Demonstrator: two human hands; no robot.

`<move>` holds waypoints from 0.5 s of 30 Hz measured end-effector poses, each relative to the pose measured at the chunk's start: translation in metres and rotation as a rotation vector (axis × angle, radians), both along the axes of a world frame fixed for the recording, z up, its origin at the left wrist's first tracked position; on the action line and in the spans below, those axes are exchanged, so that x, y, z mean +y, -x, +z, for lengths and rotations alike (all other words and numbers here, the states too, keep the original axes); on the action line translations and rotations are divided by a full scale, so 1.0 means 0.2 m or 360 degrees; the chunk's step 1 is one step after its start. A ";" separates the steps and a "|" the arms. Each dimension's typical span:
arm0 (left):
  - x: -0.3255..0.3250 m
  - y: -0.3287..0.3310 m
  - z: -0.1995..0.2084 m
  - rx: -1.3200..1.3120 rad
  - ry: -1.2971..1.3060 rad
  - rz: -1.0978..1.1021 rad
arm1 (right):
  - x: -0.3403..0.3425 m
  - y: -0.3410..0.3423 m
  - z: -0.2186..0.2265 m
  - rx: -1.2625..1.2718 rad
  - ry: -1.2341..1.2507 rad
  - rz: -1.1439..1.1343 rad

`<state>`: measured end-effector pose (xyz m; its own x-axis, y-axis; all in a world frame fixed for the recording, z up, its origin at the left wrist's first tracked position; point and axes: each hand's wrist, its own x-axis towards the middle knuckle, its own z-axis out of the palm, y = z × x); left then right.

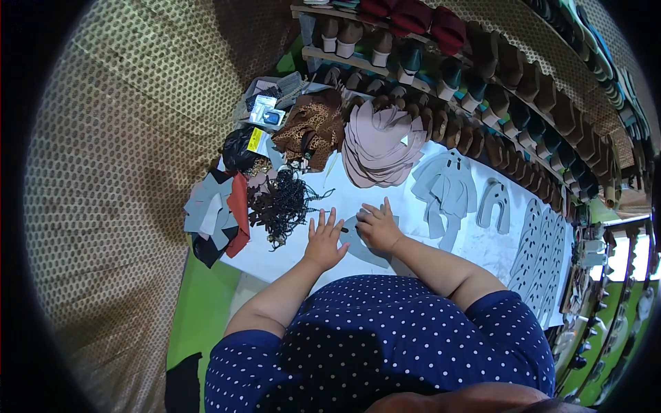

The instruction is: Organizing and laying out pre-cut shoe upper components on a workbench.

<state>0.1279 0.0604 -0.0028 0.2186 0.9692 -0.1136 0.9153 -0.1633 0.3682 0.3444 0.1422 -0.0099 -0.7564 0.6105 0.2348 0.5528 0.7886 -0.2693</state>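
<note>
A grey cut shoe-upper piece [367, 252] lies flat on the white table in front of me. My left hand [326, 239] rests at its left edge, palm down with the fingers stretched out. On its upper right part lies my right hand [380, 227], fingers spread and slightly bent, covering some of the piece. A small dark mark or strip [344, 230] shows on the piece between the two hands. Just beyond the left hand sits a tangled heap of black straps [284, 199]. Neither hand grips anything that I can see.
Beyond the hands are a fan of pinkish-beige pieces [381, 143] and leopard-print material [311, 131]. Grey cut pieces [447, 186] and rows of grey dotted pieces [539, 241] lie to the right. Grey and red scraps [219, 210] sit left. Shelves of shoe lasts [509, 103] line the back.
</note>
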 end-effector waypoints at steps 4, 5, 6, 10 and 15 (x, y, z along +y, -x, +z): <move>0.02 0.01 -0.01 -0.0193 -0.0060 0.0150 | -0.01 -0.12 -0.03 -0.0134 -0.0005 0.0138; 0.02 0.01 -0.01 -0.0197 -0.0060 0.0151 | -0.02 -0.14 -0.02 -0.0167 0.0049 0.0154; 0.03 0.01 -0.01 -0.0262 -0.0059 0.0228 | -0.02 -0.15 0.00 -0.0200 0.0104 0.0169; 0.08 -0.06 0.03 -0.0406 -0.0001 0.0385 | -0.02 -0.16 0.01 -0.0202 0.0179 0.0184; 0.13 -0.13 0.07 -0.0353 0.0108 0.0463 | -0.01 -0.17 0.02 -0.0183 0.0224 0.0208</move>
